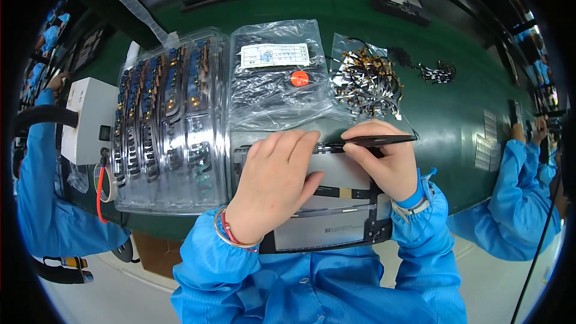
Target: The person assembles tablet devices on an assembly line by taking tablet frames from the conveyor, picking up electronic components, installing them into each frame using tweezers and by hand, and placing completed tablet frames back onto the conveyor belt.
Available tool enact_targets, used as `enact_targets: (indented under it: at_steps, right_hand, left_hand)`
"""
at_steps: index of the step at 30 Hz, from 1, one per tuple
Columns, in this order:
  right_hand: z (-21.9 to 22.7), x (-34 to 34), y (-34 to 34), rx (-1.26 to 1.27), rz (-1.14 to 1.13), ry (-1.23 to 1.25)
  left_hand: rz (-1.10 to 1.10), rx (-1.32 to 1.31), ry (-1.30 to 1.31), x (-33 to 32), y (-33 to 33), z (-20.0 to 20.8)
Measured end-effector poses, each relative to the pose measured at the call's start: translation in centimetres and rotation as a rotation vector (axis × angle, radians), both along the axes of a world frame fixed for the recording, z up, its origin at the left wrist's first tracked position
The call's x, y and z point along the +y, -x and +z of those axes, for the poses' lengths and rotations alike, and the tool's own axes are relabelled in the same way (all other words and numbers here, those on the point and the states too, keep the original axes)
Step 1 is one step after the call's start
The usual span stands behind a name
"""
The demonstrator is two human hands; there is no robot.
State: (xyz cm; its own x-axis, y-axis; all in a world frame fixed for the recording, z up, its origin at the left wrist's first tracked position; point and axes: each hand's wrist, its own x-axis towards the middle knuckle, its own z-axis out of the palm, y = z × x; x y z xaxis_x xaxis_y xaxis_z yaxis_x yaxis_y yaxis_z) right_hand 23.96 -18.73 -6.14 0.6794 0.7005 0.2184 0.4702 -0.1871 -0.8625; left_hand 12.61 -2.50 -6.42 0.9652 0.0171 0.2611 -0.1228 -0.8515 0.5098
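Observation:
In front of me lies a flat electronic device with its inside exposed, like an opened tablet (336, 168), with silver panels and dark strips. My left hand (277, 171) rests palm down over its left part, fingers stretched out and lying on the upper edge. My right hand (387, 159) pinches a pair of black tweezers (379, 140), held almost level. Their tip points left, at the dark strip (329, 147) along the device's upper edge, close to my left fingertips. My left palm hides part of the device beneath it.
Left stands a clear plastic tray (219, 189) of small circuit parts, beside a white box (90, 121). Beyond the device lie a plastic bag (270, 93) with labels and a pile of small cables (367, 84). Co-workers in blue sleeves (510, 195) sit at both sides.

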Motion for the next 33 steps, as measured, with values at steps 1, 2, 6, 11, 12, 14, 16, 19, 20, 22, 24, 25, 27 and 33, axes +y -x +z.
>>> enact_targets:
  at_steps: [1, 2, 6, 11, 12, 14, 16, 19, 20, 22, 24, 25, 27, 33]
  right_hand:
    - [-0.2, -0.1, 0.0, 0.014, -0.007, -0.016]
    - [-0.3, -0.2, 0.0, 0.027, -0.014, -0.032]
    - [-0.1, -0.4, 0.2, 0.062, -0.019, -0.043]
    - [0.2, -0.1, 0.3, 0.025, 0.024, 0.009]
    - [0.2, 0.0, 0.4, 0.021, 0.031, 0.001]
    - [0.2, -0.2, 0.2, 0.035, 0.028, 0.014]
    - [0.0, -0.5, 0.0, 0.042, 0.02, -0.012]
    - [0.1, -0.5, 0.3, 0.082, 0.016, -0.045]
    - [0.2, -0.4, 0.4, 0.106, 0.007, -0.047]
    - [0.3, -0.5, 0.5, 0.097, 0.015, -0.034]
    - [0.0, -0.6, 0.5, 0.086, 0.022, -0.018]
    - [-0.3, -0.7, 0.3, 0.105, 0.016, -0.019]
    - [-0.5, -0.6, 0.3, 0.113, 0.014, -0.016]
    - [-0.2, -0.4, 0.3, 0.097, 0.008, -0.04]
  left_hand:
    - [0.001, -0.003, -0.003, 0.0, 0.0, 0.0]
    - [0.0, 0.008, 0.003, -0.1, 0.0, 0.0]
    - [0.0, 0.03, 0.005, -0.1, 0.2, 0.2]
    - [0.015, -0.004, 0.021, 0.2, 1.0, 0.3]
    - [0.023, -0.027, 0.041, 0.3, 1.4, 0.5]
    - [0.045, -0.03, 0.103, 0.2, 3.0, 2.5]
    - [0.077, -0.033, 0.194, 0.1, 5.8, 4.4]
    - [0.172, -0.139, 0.299, 0.6, 11.2, 5.2]
    - [0.182, -0.144, 0.286, 0.8, 12.8, 5.0]
    - [0.257, -0.209, 0.488, 1.1, 14.9, 4.1]
    - [0.35, -0.229, 0.501, 1.3, 15.5, 3.3]
    - [0.43, -0.24, 0.525, 1.3, 15.8, 3.2]
    - [0.444, -0.248, 0.538, 1.2, 16.5, 3.1]
    - [0.447, -0.221, 0.546, 0.8, 17.7, 2.9]
